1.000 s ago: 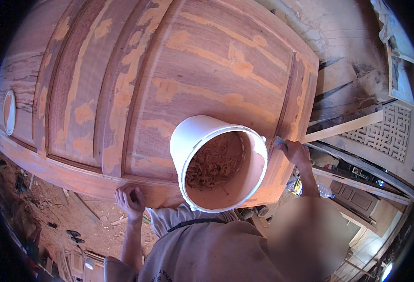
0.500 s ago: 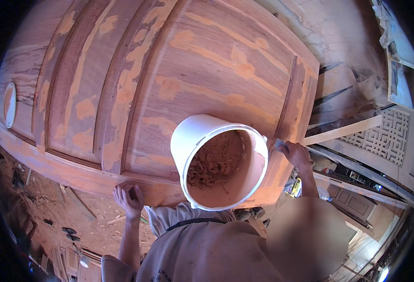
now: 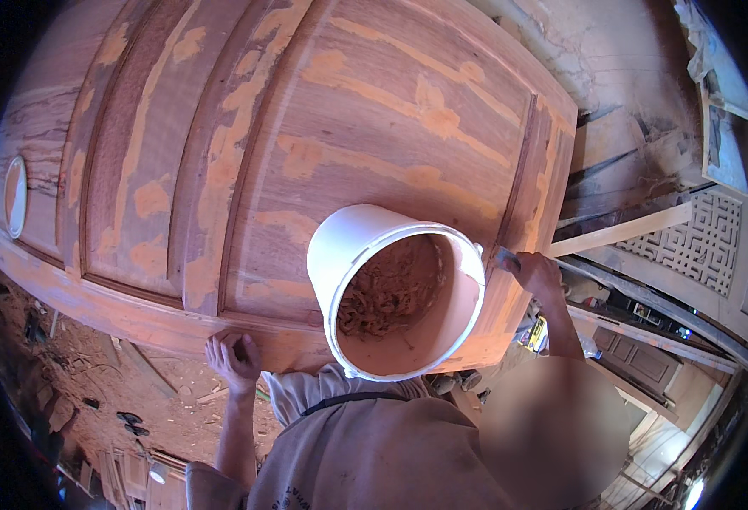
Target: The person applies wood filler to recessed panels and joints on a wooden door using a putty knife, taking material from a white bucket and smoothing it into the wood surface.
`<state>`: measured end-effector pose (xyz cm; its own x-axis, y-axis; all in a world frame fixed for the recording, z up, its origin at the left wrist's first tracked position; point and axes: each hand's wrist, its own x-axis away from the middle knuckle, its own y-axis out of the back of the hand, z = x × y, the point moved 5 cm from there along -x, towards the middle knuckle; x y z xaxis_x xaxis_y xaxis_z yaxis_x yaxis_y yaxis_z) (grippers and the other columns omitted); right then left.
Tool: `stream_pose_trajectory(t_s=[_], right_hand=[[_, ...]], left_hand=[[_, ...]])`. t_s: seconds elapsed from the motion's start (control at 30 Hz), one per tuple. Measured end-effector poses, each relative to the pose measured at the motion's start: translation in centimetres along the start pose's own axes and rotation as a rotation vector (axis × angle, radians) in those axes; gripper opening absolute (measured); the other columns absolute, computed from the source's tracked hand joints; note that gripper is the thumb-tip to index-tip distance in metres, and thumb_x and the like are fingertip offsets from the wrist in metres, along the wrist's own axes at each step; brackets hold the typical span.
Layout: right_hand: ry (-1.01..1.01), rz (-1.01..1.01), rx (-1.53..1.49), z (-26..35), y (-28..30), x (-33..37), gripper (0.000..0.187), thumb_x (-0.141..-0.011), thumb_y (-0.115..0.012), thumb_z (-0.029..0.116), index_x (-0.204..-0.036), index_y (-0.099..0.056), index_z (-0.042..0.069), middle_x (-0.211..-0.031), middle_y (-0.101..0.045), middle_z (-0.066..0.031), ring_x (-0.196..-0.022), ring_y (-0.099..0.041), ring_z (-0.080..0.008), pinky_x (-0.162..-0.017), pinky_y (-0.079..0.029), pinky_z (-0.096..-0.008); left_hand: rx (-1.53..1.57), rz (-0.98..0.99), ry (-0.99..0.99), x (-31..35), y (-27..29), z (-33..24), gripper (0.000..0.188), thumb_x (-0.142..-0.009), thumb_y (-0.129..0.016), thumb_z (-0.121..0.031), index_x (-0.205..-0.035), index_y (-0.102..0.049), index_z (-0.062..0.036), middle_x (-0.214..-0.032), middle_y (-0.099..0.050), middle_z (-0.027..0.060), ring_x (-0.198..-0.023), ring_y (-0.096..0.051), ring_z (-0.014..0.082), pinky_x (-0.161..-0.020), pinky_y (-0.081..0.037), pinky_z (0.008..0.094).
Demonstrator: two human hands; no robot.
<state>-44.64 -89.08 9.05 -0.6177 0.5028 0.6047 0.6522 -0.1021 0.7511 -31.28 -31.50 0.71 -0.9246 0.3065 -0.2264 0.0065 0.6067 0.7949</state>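
My right hand [image 3: 538,274] is closed round a putty knife [image 3: 507,258], whose small grey blade meets the right side of a large reddish-brown wooden panelled door [image 3: 374,136]. Orange filler is smeared in streaks over the door's panels and frame. At the near edge of the door my left hand [image 3: 233,357] lies with its fingers curled in and nothing visible in them. Between my hands a white bucket [image 3: 331,255] stands, its mouth tilted toward me in view. Inside it are brown, curled, crumbly scraps [image 3: 386,297], and filler coats the inner wall.
A round white lid [image 3: 16,197] with filler on it lies at the door's far left. To the right are a light wooden strip [image 3: 629,230], a white lattice panel [image 3: 688,242] and stacked boards. Sawdust and wood scraps cover the floor [image 3: 127,365] at lower left.
My right hand and the putty knife have shifted slightly, by the door's right side. The left hand and the bucket stay practically where they were. The view has tilted a little.
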Motion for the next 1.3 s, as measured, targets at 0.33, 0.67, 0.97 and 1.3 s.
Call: stream_pose_trajectory(t_s=[0.33,0.67,0.97,1.3], right_hand=[[0.070,-0.005,-0.034,-0.8,-0.2,0.9,0.043,-0.090,-0.061,0.049,-0.087,-0.068,0.008,-0.080,-0.070,-0.0187,-0.081,-0.069,-0.0389,-0.072,-0.053,-0.0517],[0.011,-0.029,-0.030,-0.5,-1.5,0.3,0.049,-0.092,-0.056,0.056,-0.090,-0.067,0.009,-0.080,-0.069,-0.0200,-0.080,-0.069,-0.0397,-0.072,-0.053,-0.0528],[-0.037,0.023,0.059,0.4,0.2,0.5,0.046,-0.090,-0.060,0.053,-0.086,-0.071,0.009,-0.081,-0.070,-0.0193,-0.083,-0.070,-0.0391,-0.074,-0.054,-0.0515],[0.010,-0.091,-0.037,-0.2,-0.9,0.8,0.049,-0.091,-0.059,0.055,-0.084,-0.068,0.007,-0.078,-0.068,-0.0214,-0.081,-0.068,-0.0413,-0.072,-0.053,-0.0521]], left_hand=[[0.010,-0.007,-0.003,0.1,-0.1,0.2,0.011,-0.087,-0.066,-0.015,-0.088,-0.058,-0.0074,-0.088,-0.060,0.0106,-0.079,-0.057,0.0299,-0.072,-0.043,0.0423],[0.008,0.008,-0.002,0.1,-0.2,0.1,0.010,-0.087,-0.065,-0.014,-0.089,-0.058,-0.0065,-0.088,-0.060,0.0119,-0.081,-0.057,0.0314,-0.073,-0.043,0.0437],[0.011,0.013,0.024,-0.3,0.1,-0.3,0.011,-0.088,-0.065,-0.015,-0.089,-0.058,-0.0066,-0.088,-0.060,0.0117,-0.080,-0.057,0.0309,-0.072,-0.043,0.0434],[0.004,-0.006,0.003,0.0,-0.1,0.0,0.010,-0.087,-0.066,-0.015,-0.089,-0.059,-0.0074,-0.090,-0.060,0.0112,-0.080,-0.057,0.0302,-0.072,-0.043,0.0430]])
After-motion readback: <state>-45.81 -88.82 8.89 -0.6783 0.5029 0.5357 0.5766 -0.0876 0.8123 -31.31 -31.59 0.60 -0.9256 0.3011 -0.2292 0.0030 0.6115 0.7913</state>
